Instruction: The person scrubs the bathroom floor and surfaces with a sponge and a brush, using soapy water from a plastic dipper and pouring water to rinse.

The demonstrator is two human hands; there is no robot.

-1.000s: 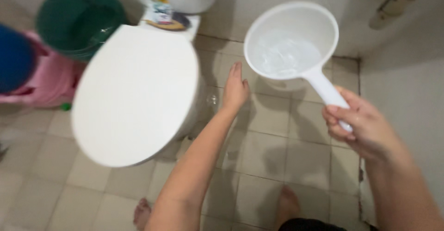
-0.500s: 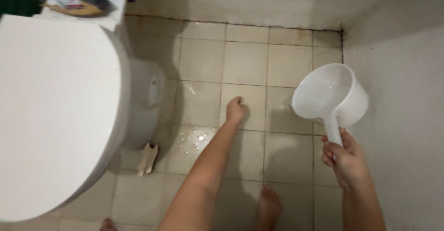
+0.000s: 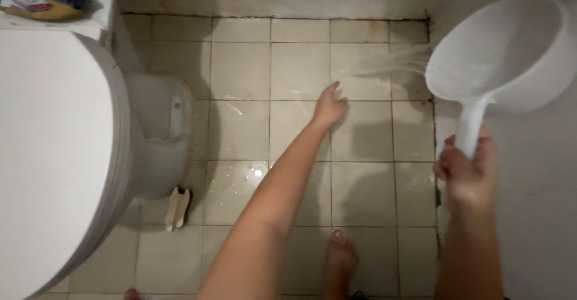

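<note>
Head view is showing the right hand (image 3: pixel 467 177) clenching a white plastic dipper (image 3: pixel 502 51), best tipping slowly toward the floor's far edge, while the left hand (image 3: pixel 329 105) is hanging released.

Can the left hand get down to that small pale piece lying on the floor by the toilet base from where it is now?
Probably yes. The left hand is empty, out over bare floor tiles, and nothing lies between it and the pale piece beside the toilet.
</note>
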